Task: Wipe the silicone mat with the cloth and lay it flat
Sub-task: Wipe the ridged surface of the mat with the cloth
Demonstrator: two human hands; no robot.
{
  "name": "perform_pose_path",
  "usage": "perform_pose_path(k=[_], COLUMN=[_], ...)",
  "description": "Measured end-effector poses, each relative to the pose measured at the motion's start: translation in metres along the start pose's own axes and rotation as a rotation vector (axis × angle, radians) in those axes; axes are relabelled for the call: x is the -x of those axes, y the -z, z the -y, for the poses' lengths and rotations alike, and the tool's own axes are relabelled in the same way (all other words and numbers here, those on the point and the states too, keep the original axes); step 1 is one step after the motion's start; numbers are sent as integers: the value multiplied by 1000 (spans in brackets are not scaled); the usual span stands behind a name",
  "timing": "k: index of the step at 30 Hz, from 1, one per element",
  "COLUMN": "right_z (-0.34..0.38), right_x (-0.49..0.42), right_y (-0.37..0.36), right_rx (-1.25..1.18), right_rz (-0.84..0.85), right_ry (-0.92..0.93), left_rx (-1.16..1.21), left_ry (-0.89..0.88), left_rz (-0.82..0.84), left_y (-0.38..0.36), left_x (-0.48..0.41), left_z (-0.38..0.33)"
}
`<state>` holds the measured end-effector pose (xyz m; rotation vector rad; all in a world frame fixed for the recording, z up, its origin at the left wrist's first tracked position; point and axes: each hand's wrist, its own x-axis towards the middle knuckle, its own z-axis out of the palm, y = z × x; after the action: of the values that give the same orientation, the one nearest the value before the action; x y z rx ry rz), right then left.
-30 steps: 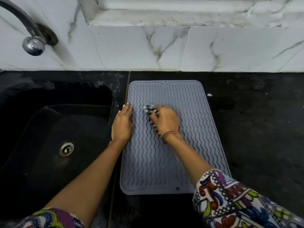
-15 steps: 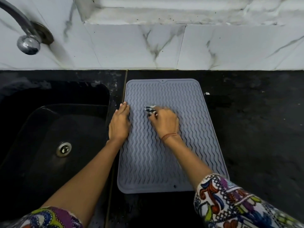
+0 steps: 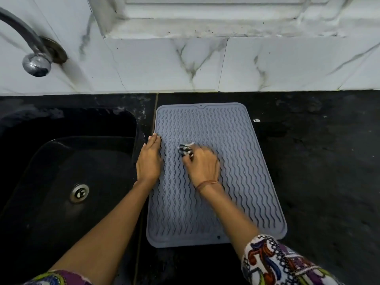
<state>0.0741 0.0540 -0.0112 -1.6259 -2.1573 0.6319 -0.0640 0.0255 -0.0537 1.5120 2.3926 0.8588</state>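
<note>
A grey silicone mat (image 3: 232, 140) with wavy ridges lies flat on the black counter, just right of the sink. My right hand (image 3: 202, 163) is closed on a small bunched cloth (image 3: 185, 149), dark with white marks, and presses it onto the mat's middle. Most of the cloth is hidden under my fingers. My left hand (image 3: 149, 159) rests flat, fingers together, on the mat's left edge and holds nothing.
A black sink (image 3: 67, 177) with a metal drain (image 3: 79, 193) lies to the left. A chrome tap (image 3: 35, 62) juts from the marble wall (image 3: 205, 64). The black counter (image 3: 318, 161) stretches right, with a small white speck (image 3: 256, 120) near the mat.
My right hand with the cloth has shifted slightly over the mat's middle and is blurred with motion. The left hand has stayed on the mat's left edge.
</note>
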Motion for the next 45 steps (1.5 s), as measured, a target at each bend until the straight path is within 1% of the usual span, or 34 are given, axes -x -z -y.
perform_pose_path(k=[1,2,3,6,7,8,10,11,14,15,16,17,19,21,22,24,26,29,31,33,34,35,38,40,42,43,45], right_z=[-6,-21,-41,-100,-102,-89,-48,-23,45,53,50,38,0,-43,-54,-45,-7,52,63,43,25,5,-60,-72,-47,-26,18], right_x=[-2,-8,-15,-31,-30,-26,-16,-11,18,26,27,21,4,-14,-17,-16,-9,11,22,21,19,15,1,0,6,12,29], right_y=[7,19,34,70,68,61,31,13,-25,-28,-24,-16,7,31,37,29,3,-34,-39,-25,-14,1,45,51,32,17,-13], right_rx=[-6,5,30,113,111,82,-4,-29,-12,23,49,61,87,135,155,133,77,15,1,33,63,91,125,136,87,47,16], right_rz=[6,-23,-72,-213,-232,-245,-228,-187,87,157,185,169,92,-31,-81,-120,-72,74,141,144,123,88,-73,-147,-160,-123,23], right_ry=[36,-1,-70,-357,-410,-414,-337,-281,-69,9,67,89,10,-143,-211,-254,-208,-37,43,115,123,91,-149,-262,-243,-186,-30], left_rx=[8,16,20,34,42,49,62,66,75,83,87,86,83,88,91,97,98,150,172,133,107,93,117,117,117,118,122], left_ry=[3,9,15,34,45,54,68,72,75,72,65,53,37,51,58,60,59,68,81,57,46,49,93,92,90,93,92], left_rz=[-3,-9,-20,-45,-51,-52,-47,-46,-24,-18,-17,-20,-28,-30,-33,-44,-42,-19,-3,9,17,16,-24,-50,-59,-61,-56], left_y=[2,4,5,5,5,5,6,7,10,10,11,11,11,10,10,10,10,13,15,16,16,16,16,13,11,12,14], left_x=[4,10,18,39,41,40,38,37,38,38,39,39,39,39,40,39,38,37,37,38,38,38,51,62,65,65,64], left_z=[1,1,3,3,2,0,-2,-2,1,2,2,2,1,-1,-2,-4,-4,3,5,3,2,2,2,0,-2,-3,-2])
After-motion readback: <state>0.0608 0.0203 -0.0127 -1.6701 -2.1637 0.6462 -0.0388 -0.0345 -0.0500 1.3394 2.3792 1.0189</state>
